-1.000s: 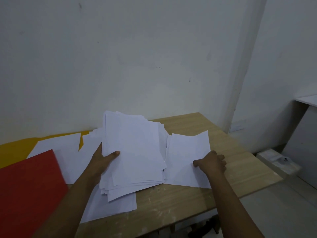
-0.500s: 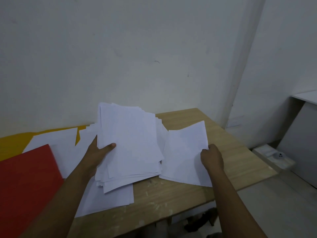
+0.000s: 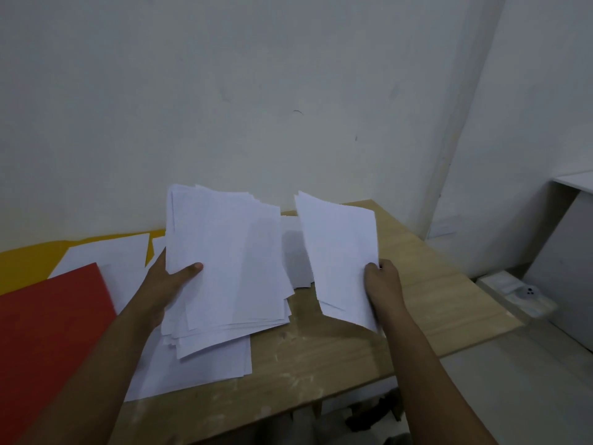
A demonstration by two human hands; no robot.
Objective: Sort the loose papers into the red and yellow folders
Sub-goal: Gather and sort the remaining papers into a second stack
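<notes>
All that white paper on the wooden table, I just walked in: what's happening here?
A person is sorting paper. The left hand grips a thick stack of white sheets, raised above more loose white sheets lying on the light wooden table. The right hand pinches a thin bunch of white sheets. A red folder and a yellow folder lie at left.

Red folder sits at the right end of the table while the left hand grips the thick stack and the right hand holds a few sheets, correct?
Not quite. The head view shows the red folder at the left end of the table, not the right. The rest holds: the left hand grips the thick stack, the right hand holds a few sheets.
</notes>
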